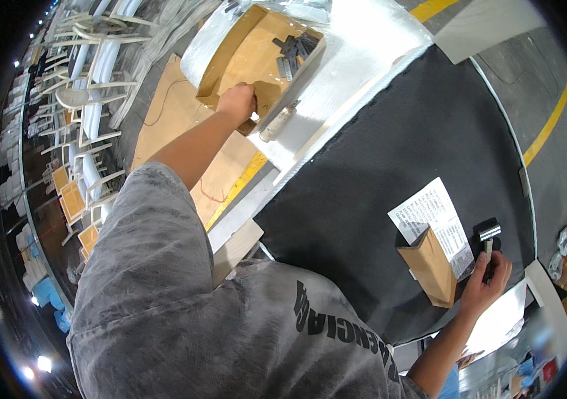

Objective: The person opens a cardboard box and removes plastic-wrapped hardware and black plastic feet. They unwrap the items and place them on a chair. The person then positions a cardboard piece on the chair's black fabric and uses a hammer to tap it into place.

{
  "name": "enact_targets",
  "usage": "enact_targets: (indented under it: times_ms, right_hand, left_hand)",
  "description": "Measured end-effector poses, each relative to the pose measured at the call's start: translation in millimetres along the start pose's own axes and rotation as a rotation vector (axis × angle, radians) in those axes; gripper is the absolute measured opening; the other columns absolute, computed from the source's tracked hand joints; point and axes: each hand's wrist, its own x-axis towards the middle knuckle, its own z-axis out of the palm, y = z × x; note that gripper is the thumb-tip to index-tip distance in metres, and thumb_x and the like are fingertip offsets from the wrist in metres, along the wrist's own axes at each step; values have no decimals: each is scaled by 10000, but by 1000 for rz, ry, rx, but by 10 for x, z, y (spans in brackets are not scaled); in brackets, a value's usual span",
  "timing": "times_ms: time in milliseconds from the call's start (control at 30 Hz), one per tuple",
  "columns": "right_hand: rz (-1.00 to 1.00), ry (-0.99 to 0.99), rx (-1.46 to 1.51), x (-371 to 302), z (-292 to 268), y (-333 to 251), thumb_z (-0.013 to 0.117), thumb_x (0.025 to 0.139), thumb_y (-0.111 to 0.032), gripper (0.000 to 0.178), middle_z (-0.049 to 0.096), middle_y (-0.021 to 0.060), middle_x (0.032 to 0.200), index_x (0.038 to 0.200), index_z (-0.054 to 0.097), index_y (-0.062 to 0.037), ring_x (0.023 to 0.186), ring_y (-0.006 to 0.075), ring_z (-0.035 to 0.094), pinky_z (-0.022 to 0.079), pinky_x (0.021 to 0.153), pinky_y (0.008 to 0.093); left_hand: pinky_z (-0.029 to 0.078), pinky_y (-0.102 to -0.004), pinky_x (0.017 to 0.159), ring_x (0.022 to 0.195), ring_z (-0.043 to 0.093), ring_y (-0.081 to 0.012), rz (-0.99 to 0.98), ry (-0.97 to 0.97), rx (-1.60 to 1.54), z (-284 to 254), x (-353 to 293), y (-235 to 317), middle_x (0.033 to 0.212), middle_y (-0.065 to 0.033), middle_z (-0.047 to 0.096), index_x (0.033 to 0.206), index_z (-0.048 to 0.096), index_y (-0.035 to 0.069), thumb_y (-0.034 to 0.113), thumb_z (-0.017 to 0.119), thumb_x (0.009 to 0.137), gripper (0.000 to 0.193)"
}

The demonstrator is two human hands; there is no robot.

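My left hand (237,103) reaches over the near end of a shallow cardboard box (227,50). Its fingers curl downward, and whatever they hold, if anything, is hidden. Dark small parts (293,53) lie heaped at the box's far right side. On the right, my right hand (486,279) is closed round the handle of a small hammer (490,233) with a shiny cylindrical head. The hammer is over a black fabric-covered panel (390,153). Left of that hand, a folded brown cardboard piece (433,269) rests partly over a printed white sheet (440,213).
A pale-handled tool (279,123) lies beside the box on a white wrapped surface (347,40). White chair frames (94,80) crowd the left side. Yellow lines (550,120) mark the grey floor, and plastic bags (565,243) lie at the far right.
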Motion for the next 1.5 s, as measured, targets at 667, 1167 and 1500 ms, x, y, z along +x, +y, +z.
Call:
enact_targets:
  times_ms: [667,1167,1500]
  right_hand:
    - [-273,-96,624,551,-364,-1062,722,839,-49,102,648,121,835,922,671,-17,727,227,650,517,650,331]
    - [58,-41,496,202,-262,-591,659,914,-61,79,646,63,865,952,676,6,806,142,611,473,733,273]
    - [-21,-7,567,413,-296,-899,662,908,-45,57,645,58,848,950,684,-14,777,120,596,459,703,259]
  left_hand:
    - [398,-278,547,603,495,-138,975,-210,-381,-2776,-925,2138,748,-54,532,836,561,35,-16,674,756,148]
    - [518,-312,513,560,660,-169,-260,-285,-510,-523,280,-195,789,-81,712,925,687,32,162,664,826,165]
    - [317,-256,389,452,446,-83,82,-414,-751,-1401,268,247,787,-66,659,873,592,51,104,597,883,54]
